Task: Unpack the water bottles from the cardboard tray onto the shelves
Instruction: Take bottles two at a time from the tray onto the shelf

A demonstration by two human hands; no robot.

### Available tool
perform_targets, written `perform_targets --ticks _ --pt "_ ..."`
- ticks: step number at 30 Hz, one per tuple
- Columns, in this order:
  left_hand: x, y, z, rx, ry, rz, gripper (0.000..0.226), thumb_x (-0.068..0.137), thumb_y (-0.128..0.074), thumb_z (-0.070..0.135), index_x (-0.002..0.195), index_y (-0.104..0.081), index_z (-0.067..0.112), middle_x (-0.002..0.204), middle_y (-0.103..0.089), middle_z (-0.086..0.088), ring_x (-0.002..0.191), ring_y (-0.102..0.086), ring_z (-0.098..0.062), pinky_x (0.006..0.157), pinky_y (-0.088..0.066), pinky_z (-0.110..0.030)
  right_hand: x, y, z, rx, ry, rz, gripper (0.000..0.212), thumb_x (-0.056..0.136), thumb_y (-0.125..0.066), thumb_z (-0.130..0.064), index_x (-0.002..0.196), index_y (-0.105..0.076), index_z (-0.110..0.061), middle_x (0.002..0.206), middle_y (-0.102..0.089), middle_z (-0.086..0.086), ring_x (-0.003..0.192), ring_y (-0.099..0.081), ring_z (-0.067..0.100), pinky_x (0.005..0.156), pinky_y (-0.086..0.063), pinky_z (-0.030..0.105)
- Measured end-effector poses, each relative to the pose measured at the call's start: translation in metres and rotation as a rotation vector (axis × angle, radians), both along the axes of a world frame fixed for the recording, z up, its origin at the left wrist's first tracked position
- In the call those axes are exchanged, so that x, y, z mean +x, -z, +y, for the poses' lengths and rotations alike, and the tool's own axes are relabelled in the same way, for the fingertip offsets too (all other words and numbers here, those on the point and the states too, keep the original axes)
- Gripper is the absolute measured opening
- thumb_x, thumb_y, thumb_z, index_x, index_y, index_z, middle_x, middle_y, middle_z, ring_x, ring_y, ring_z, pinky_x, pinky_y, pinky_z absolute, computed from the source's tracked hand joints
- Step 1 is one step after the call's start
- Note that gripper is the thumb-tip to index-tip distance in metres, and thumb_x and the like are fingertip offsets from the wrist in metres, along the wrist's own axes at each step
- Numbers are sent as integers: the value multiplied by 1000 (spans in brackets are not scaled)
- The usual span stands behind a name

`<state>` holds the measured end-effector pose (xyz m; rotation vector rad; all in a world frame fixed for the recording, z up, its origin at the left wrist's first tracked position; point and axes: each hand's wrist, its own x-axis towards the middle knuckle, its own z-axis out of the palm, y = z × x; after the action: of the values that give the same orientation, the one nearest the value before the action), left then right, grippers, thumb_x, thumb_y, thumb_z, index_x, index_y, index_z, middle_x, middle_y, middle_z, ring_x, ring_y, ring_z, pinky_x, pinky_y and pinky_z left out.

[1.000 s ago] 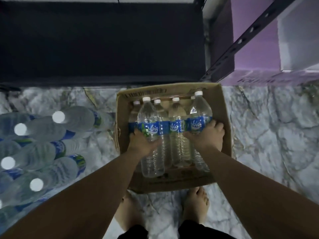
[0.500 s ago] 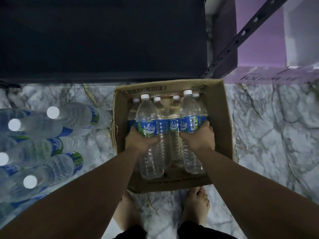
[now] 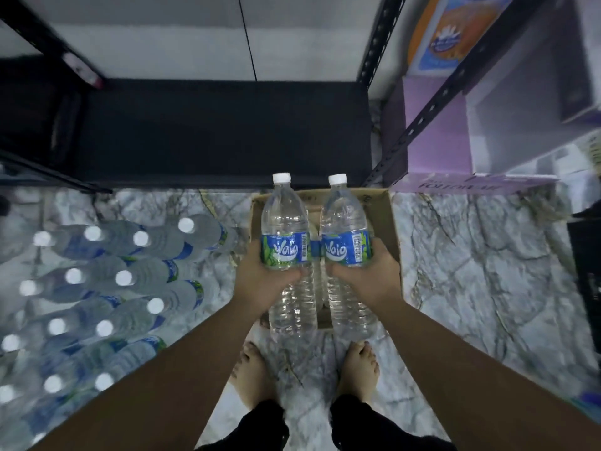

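Observation:
My left hand [image 3: 260, 281] grips a clear water bottle [image 3: 286, 222] with a blue label and white cap, held upright above the cardboard tray [image 3: 388, 222]. My right hand [image 3: 374, 271] grips a second, matching water bottle [image 3: 346, 219] beside it. Both bottles hang well clear of the tray, which sits on the marble floor in front of my feet. Between the two lifted bottles a sliver of other bottles still standing in the tray [image 3: 314, 249] shows; the rest of the tray's inside is hidden. The dark bottom shelf [image 3: 211, 131] lies just beyond the tray.
Several more bottles [image 3: 123, 278] stand packed together on the floor at my left. Black metal shelf uprights [image 3: 432, 105] rise at the right, with purple boxes [image 3: 435, 141] stacked behind them. My bare feet [image 3: 357, 362] stand on the marble floor just behind the tray.
Both hands have lifted their bottles up out of the tray, and my view has risen, showing more of the shelf and the wall behind it.

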<state>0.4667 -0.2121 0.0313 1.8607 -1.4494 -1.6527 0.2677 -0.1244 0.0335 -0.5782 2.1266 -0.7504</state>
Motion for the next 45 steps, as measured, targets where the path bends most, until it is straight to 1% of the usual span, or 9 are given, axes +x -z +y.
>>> perform_targets --ticks 5,10,15,20,24,30,33,40,45 --pt "13 -122 7 -71 38 97 69 62 -99 6 118 -64 27 101 -79 14 90 -75 0 73 -57 -18 8 -123 8 -147 6 -54 68 55 -99 -38 113 -64 -31 92 -77 -14 80 -73 -1 71 -60 27" --pt "26 -256 9 -180 62 170 70 61 -100 12 119 -64 28 104 -79 9 96 -76 -9 86 -61 -34 13 -256 16 -310 -20 -68 57 62 -99 -14 104 -64 -29 86 -78 -16 74 -73 -3 64 -54 13" --pt "40 -383 12 -322 86 247 72 60 -99 3 120 -63 19 104 -79 5 95 -76 -10 84 -59 -24 15 -377 22 -463 -51 -30 60 62 -100 -14 107 -63 -25 92 -78 -16 80 -75 3 69 -57 21" --pt "42 -475 17 -470 77 281 71 56 -101 6 116 -66 22 100 -80 5 92 -77 -13 82 -61 -29 13 -472 19 -626 -55 39 65 59 -102 -21 111 -64 -26 99 -80 -6 89 -77 16 81 -63 44" --pt "35 -540 13 -568 73 325 69 57 -101 6 115 -66 21 100 -80 6 92 -78 -12 80 -60 -27 12 -543 11 -760 -62 74 63 60 -101 -11 112 -65 -20 99 -80 -4 90 -78 18 83 -63 46" --pt "19 -644 -7 -728 78 393 71 57 -101 5 116 -64 21 103 -80 4 94 -78 -15 85 -62 -37 6 -646 -3 -938 -113 144 62 61 -101 -13 111 -67 -25 98 -79 -14 87 -76 6 75 -60 24" --pt "9 -695 -15 -820 86 421 68 60 -99 6 117 -65 22 103 -80 8 92 -77 -9 80 -61 -27 -2 -692 -9 -1016 -144 172 60 62 -100 -13 110 -67 -24 97 -78 -16 84 -75 2 70 -56 14" --pt "-18 -788 -32 -996 88 470 71 59 -99 4 118 -65 20 104 -80 7 92 -77 -10 78 -61 -26 -32 -785 -38 -1161 -186 190 60 63 -100 -16 111 -67 -29 97 -80 -13 86 -78 10 81 -62 35" --pt "-34 -839 -50 -1076 82 499 70 59 -101 8 120 -67 19 107 -80 3 98 -77 -14 89 -62 -39 -45 -832 -58 -1241 -221 201 53 64 -99 -15 106 -69 -26 96 -80 -10 86 -78 12 85 -63 43"
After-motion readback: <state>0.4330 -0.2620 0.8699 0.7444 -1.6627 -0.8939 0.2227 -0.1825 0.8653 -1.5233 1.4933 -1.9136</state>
